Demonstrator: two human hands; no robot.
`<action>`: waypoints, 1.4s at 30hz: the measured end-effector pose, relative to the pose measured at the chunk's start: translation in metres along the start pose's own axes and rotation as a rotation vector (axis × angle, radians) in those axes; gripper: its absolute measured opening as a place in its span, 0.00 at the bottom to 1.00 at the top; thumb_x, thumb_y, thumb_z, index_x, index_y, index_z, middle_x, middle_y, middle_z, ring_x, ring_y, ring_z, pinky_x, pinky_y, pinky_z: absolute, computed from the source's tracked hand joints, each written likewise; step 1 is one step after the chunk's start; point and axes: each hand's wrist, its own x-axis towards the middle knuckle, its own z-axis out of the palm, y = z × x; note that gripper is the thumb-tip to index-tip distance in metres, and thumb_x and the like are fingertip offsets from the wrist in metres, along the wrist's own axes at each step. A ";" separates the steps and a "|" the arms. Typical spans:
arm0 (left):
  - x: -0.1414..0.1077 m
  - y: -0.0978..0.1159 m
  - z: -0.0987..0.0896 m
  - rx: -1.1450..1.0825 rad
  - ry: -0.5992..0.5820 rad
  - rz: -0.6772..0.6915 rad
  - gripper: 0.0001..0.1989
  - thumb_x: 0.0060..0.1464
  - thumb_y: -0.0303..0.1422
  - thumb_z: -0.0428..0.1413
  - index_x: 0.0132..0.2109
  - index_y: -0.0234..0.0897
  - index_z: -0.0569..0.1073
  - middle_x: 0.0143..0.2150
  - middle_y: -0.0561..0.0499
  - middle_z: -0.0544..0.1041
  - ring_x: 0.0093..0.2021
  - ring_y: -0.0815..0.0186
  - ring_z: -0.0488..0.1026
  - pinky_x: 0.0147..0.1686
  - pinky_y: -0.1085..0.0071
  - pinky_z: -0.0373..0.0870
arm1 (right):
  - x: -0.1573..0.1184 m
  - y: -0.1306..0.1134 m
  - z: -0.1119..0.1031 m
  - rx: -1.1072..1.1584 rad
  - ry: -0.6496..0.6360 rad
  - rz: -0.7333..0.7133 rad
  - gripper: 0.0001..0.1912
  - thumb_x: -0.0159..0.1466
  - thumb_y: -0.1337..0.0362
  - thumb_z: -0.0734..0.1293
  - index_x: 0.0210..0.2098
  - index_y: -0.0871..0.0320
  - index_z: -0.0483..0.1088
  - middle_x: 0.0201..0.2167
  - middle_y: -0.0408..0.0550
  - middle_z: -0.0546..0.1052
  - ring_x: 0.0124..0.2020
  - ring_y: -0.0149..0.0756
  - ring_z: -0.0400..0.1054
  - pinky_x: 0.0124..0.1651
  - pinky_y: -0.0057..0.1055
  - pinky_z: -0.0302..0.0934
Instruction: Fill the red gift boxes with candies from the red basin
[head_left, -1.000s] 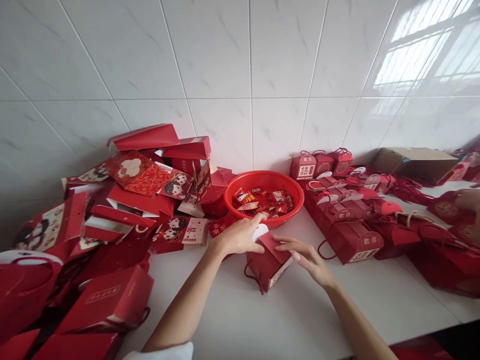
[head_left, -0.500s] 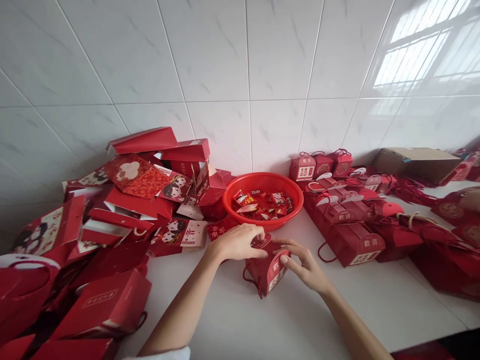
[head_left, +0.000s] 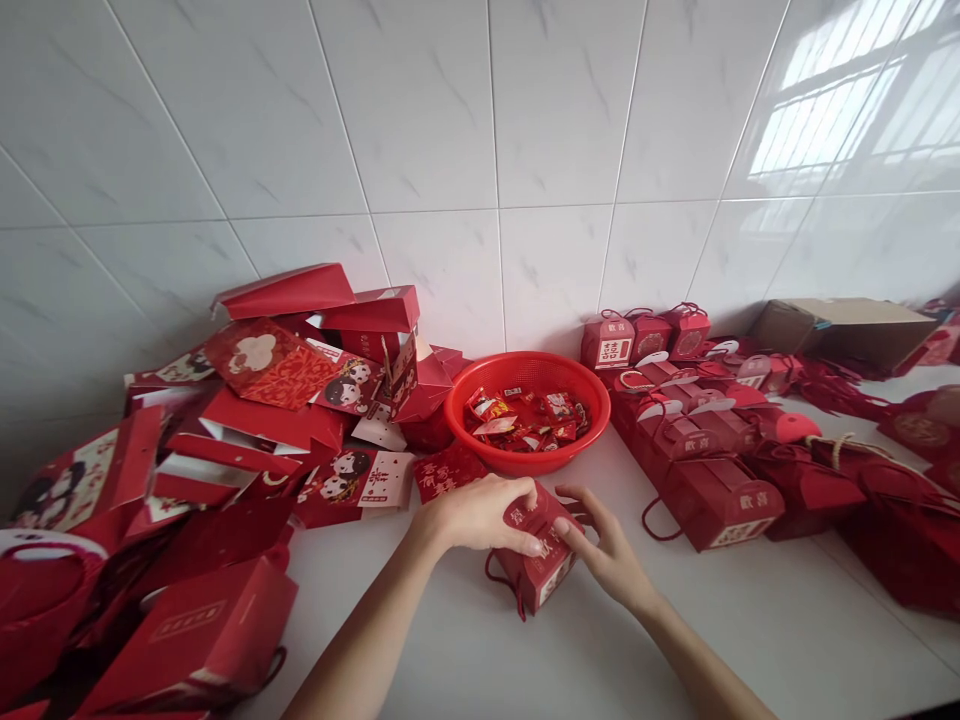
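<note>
A small red gift box [head_left: 541, 574] with gold lettering and a dark red cord handle stands on the white table in front of me. My left hand [head_left: 484, 522] lies over its left side, thumb pressed on the folded top flaps and the fingertips at the back. On the right side, my right hand [head_left: 609, 556] holds the box, its thumb on the flap's edge and its fingers curved behind. Just beyond the box is a red plastic basket [head_left: 527, 462] with wrapped candies [head_left: 517, 415] in it.
At left lies a heap of red printed boxes and bags [head_left: 274, 365], with a larger red box [head_left: 199, 625] nearer. Rows of closed red gift boxes [head_left: 724, 500] stand at right, a brown carton [head_left: 840, 330] behind them. A tiled wall [head_left: 427, 130] closes off the back.
The rounded flap at the front end of the box has been folded down over the top. My left thumb has come forward onto it, and the right hand has stayed at its side.
</note>
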 end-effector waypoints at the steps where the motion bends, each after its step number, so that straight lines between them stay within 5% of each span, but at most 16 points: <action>1: 0.001 -0.001 0.000 0.002 -0.001 0.000 0.23 0.49 0.49 0.63 0.49 0.44 0.72 0.46 0.50 0.75 0.46 0.56 0.73 0.38 0.70 0.65 | 0.001 -0.001 -0.001 0.002 0.010 0.014 0.27 0.65 0.42 0.64 0.53 0.57 0.70 0.49 0.56 0.78 0.45 0.46 0.74 0.49 0.41 0.69; 6: 0.007 -0.006 0.003 -0.058 -0.032 0.095 0.22 0.49 0.46 0.64 0.49 0.45 0.72 0.50 0.50 0.75 0.53 0.54 0.71 0.46 0.67 0.65 | 0.005 -0.003 -0.004 0.021 0.038 0.056 0.30 0.66 0.38 0.60 0.47 0.57 0.73 0.46 0.53 0.79 0.48 0.48 0.72 0.51 0.39 0.65; 9: 0.009 -0.008 0.004 -0.100 -0.039 0.119 0.24 0.48 0.45 0.66 0.50 0.46 0.72 0.53 0.49 0.75 0.56 0.53 0.70 0.50 0.64 0.65 | 0.006 -0.002 -0.004 -0.015 0.016 0.068 0.30 0.66 0.37 0.59 0.36 0.58 0.74 0.33 0.48 0.77 0.36 0.41 0.69 0.40 0.33 0.63; 14: 0.012 -0.012 0.005 -0.135 -0.043 0.111 0.25 0.47 0.44 0.67 0.52 0.48 0.73 0.56 0.48 0.75 0.58 0.53 0.69 0.52 0.62 0.64 | 0.008 0.004 -0.003 -0.072 0.148 0.048 0.32 0.62 0.36 0.63 0.19 0.57 0.60 0.20 0.43 0.63 0.26 0.32 0.56 0.30 0.29 0.54; 24: 0.031 -0.021 0.012 -0.273 0.000 0.238 0.23 0.47 0.39 0.67 0.51 0.45 0.75 0.51 0.51 0.77 0.53 0.56 0.73 0.51 0.65 0.65 | 0.011 -0.003 -0.010 0.250 0.105 0.159 0.33 0.51 0.37 0.73 0.21 0.56 0.56 0.19 0.37 0.57 0.22 0.26 0.49 0.26 0.26 0.44; 31: 0.049 -0.018 0.026 -0.507 0.120 0.315 0.23 0.48 0.36 0.67 0.52 0.41 0.78 0.56 0.51 0.79 0.58 0.57 0.72 0.59 0.66 0.65 | 0.014 0.001 -0.023 0.268 0.183 0.143 0.32 0.49 0.37 0.75 0.23 0.56 0.57 0.18 0.36 0.58 0.21 0.26 0.48 0.24 0.25 0.44; 42: 0.065 -0.018 0.045 -0.645 0.192 0.343 0.25 0.49 0.38 0.67 0.55 0.39 0.78 0.56 0.49 0.80 0.56 0.57 0.76 0.57 0.64 0.71 | 0.013 -0.005 -0.035 0.229 0.267 0.126 0.32 0.48 0.38 0.76 0.22 0.56 0.58 0.19 0.37 0.58 0.21 0.26 0.49 0.23 0.26 0.44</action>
